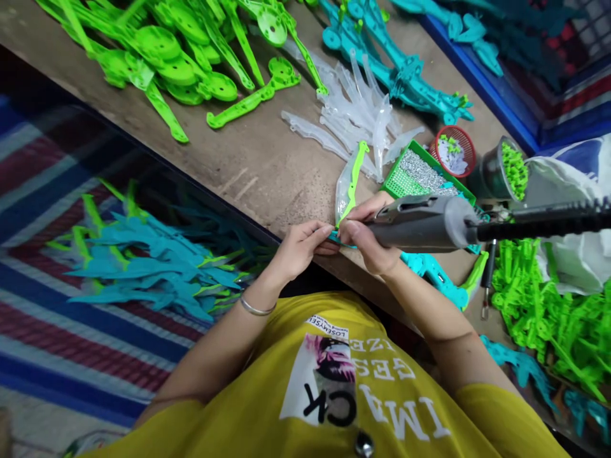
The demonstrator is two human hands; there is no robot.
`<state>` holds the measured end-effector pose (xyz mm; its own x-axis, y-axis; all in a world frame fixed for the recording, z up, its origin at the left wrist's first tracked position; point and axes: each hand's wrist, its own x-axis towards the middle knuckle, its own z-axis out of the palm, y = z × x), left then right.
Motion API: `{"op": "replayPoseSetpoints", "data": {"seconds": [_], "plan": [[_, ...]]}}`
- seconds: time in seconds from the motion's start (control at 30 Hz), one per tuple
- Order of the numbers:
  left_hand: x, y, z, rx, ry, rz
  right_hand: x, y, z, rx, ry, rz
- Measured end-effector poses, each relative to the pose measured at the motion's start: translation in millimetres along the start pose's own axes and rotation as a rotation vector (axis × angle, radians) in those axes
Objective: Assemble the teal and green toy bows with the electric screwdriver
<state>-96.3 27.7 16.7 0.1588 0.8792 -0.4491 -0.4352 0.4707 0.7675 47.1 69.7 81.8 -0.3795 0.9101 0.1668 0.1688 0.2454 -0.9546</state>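
My left hand, with a bangle at the wrist, is closed on the end of a plastic toy part. That part has a bright green edge and a clear blade-like side, and a teal piece shows between my fingers. My right hand is wrapped round a grey electric screwdriver with a black coiled cord. Its fingertips are close to the same toy part, near my left fingers. The screwdriver's tip is hidden by the hand. Beyond the part lies a pile of clear plastic pieces on the table.
Green parts are heaped at the upper left, teal parts at the back. A green basket of screws, a red basket and a metal cup stand right. Teal-and-green pieces lie low on the left.
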Motion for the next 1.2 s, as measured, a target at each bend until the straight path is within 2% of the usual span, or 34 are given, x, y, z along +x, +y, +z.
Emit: {"op": "replayPoseSetpoints", "data": {"seconds": [0.13,0.2,0.3,0.33,0.4,0.5,0.57,0.63,0.73,0.8,0.9,0.97,1.03,1.1,1.13,1.2], "plan": [[-1.2,-0.2,-0.6,0.014,-0.015,0.011,7.1,-7.4,3.8,-0.049,-0.118,-0.074],[-1.7,0.4,-0.5,0.014,-0.016,0.021,12.2,0.1,1.6,-0.055,-0.185,-0.075],[-1.5,1.9,0.4,0.022,0.004,0.029,17.4,19.1,-3.9,0.055,-0.310,-0.101],[-1.2,2.5,0.8,0.024,0.009,0.025,17.7,24.1,-5.9,0.100,-0.316,-0.113],[-1.0,3.7,1.2,0.031,0.021,0.011,16.0,27.8,-11.2,0.176,-0.226,-0.134],[-3.2,5.7,-0.6,0.067,0.076,-0.006,9.2,17.7,-30.0,0.225,0.109,-0.183],[-7.0,7.6,-4.5,0.106,0.129,0.011,2.3,7.7,-53.5,0.181,0.320,-0.196],[-11.8,9.8,-10.6,0.150,0.181,0.051,-7.2,2.5,-83.4,0.087,0.462,-0.150],[-17.4,12.3,-22.1,0.253,0.262,0.117,-26.3,9.5,-127.8,-0.027,0.589,-0.065],[-18.6,12.6,-29.7,0.338,0.303,0.146,-40.0,20.5,-150.3,-0.052,0.665,-0.046],[-16.5,14.4,-37.2,0.499,0.374,0.167,-56.5,34.4,-170.9,-0.060,0.741,-0.019],[-13.3,19.7,-36.3,0.745,0.500,0.245,-62.8,38.0,-178.3,-0.052,0.755,0.004],[-8.3,29.2,-27.7,1.069,0.629,0.432,-65.6,37.7,-183.0,-0.037,0.757,0.032],[0.5,40.9,-9.6,1.289,0.644,0.679,-65.9,35.7,-186.0,-0.023,0.756,0.068],[7.5,46.7,3.2,1.333,0.588,0.792,-65.7,34.7,-187.0,-0.019,0.753,0.087],[28.3,56.5,35.4,1.363,0.374,0.951,-65.1,32.9,-188.0,-0.021,0.738,0.109]]}}
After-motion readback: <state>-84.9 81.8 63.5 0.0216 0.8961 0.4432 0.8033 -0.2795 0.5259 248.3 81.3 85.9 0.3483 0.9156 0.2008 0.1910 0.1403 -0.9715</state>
